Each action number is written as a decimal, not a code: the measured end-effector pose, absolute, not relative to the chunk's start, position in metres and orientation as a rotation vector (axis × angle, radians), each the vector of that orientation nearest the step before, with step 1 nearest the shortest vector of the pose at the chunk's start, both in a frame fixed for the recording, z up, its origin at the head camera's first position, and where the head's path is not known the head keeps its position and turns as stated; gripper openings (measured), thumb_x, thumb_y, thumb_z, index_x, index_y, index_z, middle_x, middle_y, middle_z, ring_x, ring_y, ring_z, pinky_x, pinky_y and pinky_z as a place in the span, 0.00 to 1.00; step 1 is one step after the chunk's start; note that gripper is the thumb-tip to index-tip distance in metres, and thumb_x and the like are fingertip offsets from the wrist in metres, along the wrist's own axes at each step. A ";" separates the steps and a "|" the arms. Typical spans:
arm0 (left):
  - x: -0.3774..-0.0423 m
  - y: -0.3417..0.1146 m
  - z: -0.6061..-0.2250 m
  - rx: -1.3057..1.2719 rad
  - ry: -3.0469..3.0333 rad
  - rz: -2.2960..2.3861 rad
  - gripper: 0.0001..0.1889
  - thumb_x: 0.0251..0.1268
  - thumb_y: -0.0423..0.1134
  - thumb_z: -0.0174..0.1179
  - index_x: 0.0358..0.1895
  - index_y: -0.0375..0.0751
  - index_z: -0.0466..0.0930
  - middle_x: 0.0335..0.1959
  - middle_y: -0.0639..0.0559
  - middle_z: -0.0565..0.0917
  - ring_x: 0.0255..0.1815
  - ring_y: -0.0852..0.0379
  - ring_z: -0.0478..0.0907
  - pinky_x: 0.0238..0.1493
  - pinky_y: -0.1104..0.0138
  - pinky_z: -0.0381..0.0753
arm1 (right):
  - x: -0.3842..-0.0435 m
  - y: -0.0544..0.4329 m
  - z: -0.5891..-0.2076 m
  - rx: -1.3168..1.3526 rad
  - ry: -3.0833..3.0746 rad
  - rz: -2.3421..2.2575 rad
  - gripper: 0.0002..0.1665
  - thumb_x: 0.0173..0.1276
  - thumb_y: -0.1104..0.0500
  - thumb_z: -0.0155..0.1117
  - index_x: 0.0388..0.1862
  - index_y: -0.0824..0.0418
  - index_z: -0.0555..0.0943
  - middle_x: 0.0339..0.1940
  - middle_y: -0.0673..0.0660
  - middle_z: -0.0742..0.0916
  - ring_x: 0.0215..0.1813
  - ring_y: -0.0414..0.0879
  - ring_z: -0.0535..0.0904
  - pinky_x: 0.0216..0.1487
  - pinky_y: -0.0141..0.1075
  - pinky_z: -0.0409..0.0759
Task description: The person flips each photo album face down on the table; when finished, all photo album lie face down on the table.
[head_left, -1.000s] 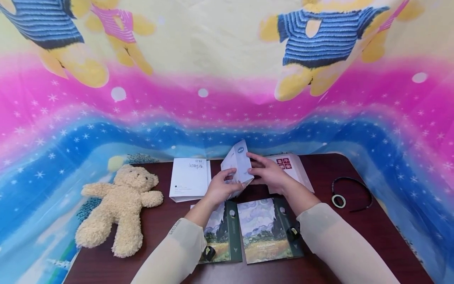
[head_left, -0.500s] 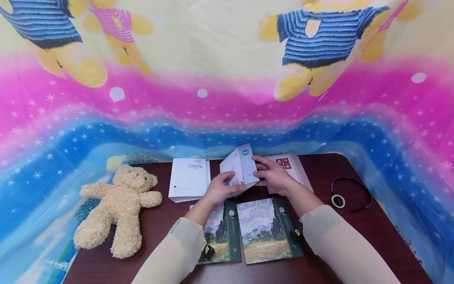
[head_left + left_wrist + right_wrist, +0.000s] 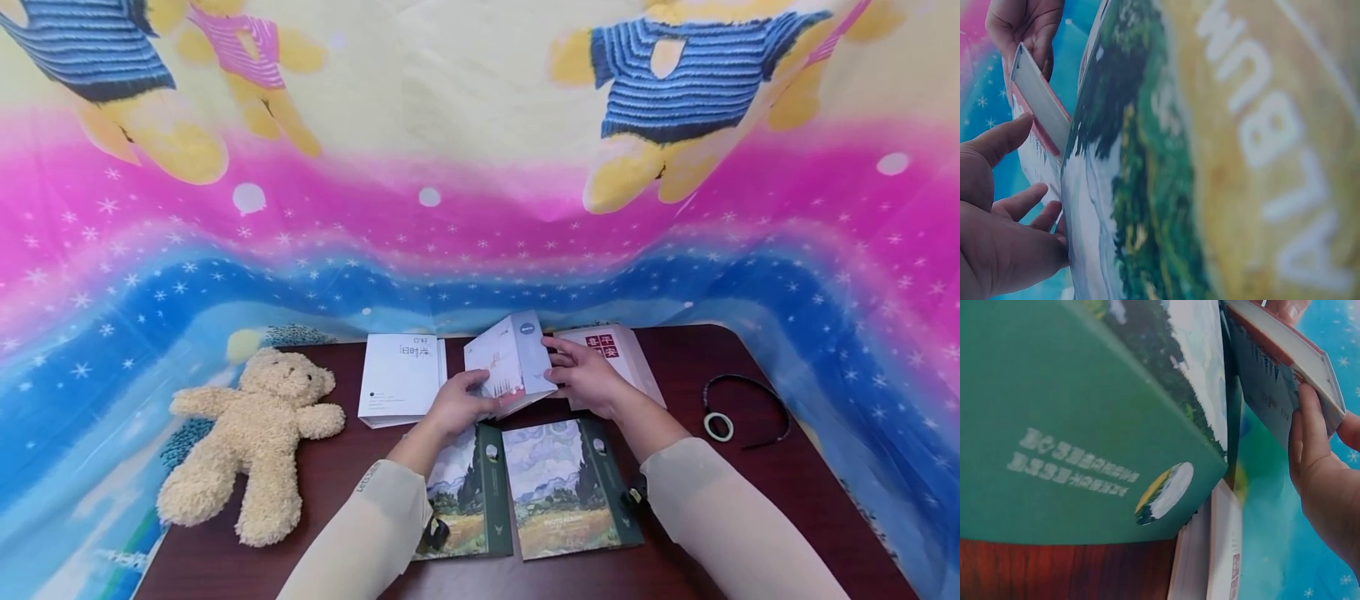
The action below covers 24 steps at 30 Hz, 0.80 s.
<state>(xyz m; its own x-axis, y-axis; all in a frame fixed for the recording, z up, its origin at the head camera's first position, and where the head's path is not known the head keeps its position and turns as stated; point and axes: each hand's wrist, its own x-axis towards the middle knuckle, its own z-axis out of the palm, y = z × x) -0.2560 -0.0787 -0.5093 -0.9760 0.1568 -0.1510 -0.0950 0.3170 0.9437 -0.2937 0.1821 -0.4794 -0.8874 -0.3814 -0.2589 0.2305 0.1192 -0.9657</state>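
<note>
A small white and pale blue photo album [image 3: 501, 367], printed with a pale scene, is held tilted above the back middle of the table. My left hand [image 3: 459, 402] grips its lower left side, thumb on the cover. On the spine side, my right hand [image 3: 588, 377] pinches it; the right wrist view shows those fingers on the album's [image 3: 1266, 378] pale cover. Nearer me lie two painted-landscape albums with green spines, the left one [image 3: 459, 492] partly under my left forearm and the right one [image 3: 558, 492] beside it. They block much of both wrist views.
A white album [image 3: 397, 379] lies at the back left of the hands. Behind my right hand is another white one [image 3: 626, 367] with red squares. A teddy bear [image 3: 255, 442] lies left; a dark cord with a pale ring [image 3: 718, 427] lies right on the brown table [image 3: 750, 517].
The held album has turned so its front cover faces me more, and has dropped slightly. My right hand has shifted a little right and down with it.
</note>
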 end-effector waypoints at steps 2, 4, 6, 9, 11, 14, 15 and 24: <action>-0.256 -0.080 -0.510 0.051 2.346 1.726 0.39 0.54 0.34 0.75 0.72 0.33 0.73 0.74 0.38 0.71 0.76 0.38 0.66 0.73 0.50 0.68 | -0.294 0.184 -0.482 -0.138 1.963 -1.814 0.42 0.78 0.67 0.59 0.86 0.51 0.57 0.79 0.65 0.68 0.69 0.62 0.75 0.57 0.51 0.85; -0.256 -0.080 -0.511 0.043 2.333 1.724 0.39 0.55 0.35 0.75 0.73 0.34 0.73 0.74 0.38 0.71 0.76 0.39 0.65 0.74 0.50 0.67 | -0.295 0.185 -0.484 -0.132 1.968 -1.811 0.43 0.77 0.67 0.59 0.86 0.51 0.57 0.79 0.65 0.69 0.68 0.62 0.77 0.55 0.49 0.85; -0.257 -0.081 -0.511 0.031 2.321 1.728 0.39 0.55 0.35 0.76 0.73 0.34 0.72 0.75 0.38 0.71 0.76 0.39 0.65 0.75 0.51 0.66 | -0.296 0.187 -0.487 -0.130 1.967 -1.810 0.43 0.77 0.67 0.60 0.86 0.52 0.57 0.79 0.66 0.69 0.67 0.61 0.78 0.54 0.48 0.86; -0.257 -0.082 -0.511 0.023 2.297 1.736 0.40 0.56 0.35 0.76 0.74 0.34 0.71 0.76 0.38 0.70 0.77 0.39 0.65 0.75 0.51 0.65 | -0.297 0.189 -0.490 -0.118 1.972 -1.803 0.43 0.76 0.68 0.61 0.85 0.52 0.57 0.78 0.66 0.70 0.65 0.59 0.79 0.53 0.47 0.86; -0.256 -0.082 -0.511 0.016 2.284 1.742 0.40 0.56 0.35 0.76 0.75 0.35 0.71 0.76 0.38 0.69 0.77 0.39 0.64 0.75 0.51 0.66 | -0.297 0.190 -0.491 -0.108 1.971 -1.798 0.43 0.76 0.68 0.61 0.85 0.53 0.57 0.77 0.67 0.71 0.65 0.58 0.80 0.53 0.47 0.86; -0.256 -0.083 -0.512 0.009 2.276 1.739 0.41 0.56 0.36 0.76 0.75 0.35 0.71 0.76 0.39 0.69 0.75 0.40 0.66 0.73 0.51 0.69 | -0.297 0.191 -0.492 -0.090 1.990 -1.775 0.43 0.76 0.68 0.61 0.85 0.53 0.58 0.76 0.67 0.72 0.62 0.57 0.81 0.53 0.47 0.86; -0.257 -0.083 -0.512 0.004 2.272 1.738 0.41 0.56 0.36 0.76 0.75 0.36 0.71 0.76 0.39 0.69 0.74 0.41 0.68 0.71 0.51 0.70 | -0.297 0.191 -0.492 -0.083 2.002 -1.765 0.44 0.75 0.68 0.62 0.85 0.53 0.58 0.75 0.67 0.72 0.61 0.57 0.82 0.53 0.48 0.86; -0.255 -0.086 -0.509 -0.002 2.277 1.714 0.39 0.59 0.38 0.74 0.75 0.38 0.71 0.76 0.37 0.68 0.74 0.40 0.67 0.69 0.49 0.71 | -0.300 0.187 -0.499 -0.040 2.202 -1.591 0.42 0.74 0.66 0.65 0.83 0.53 0.63 0.61 0.64 0.76 0.51 0.53 0.80 0.46 0.46 0.85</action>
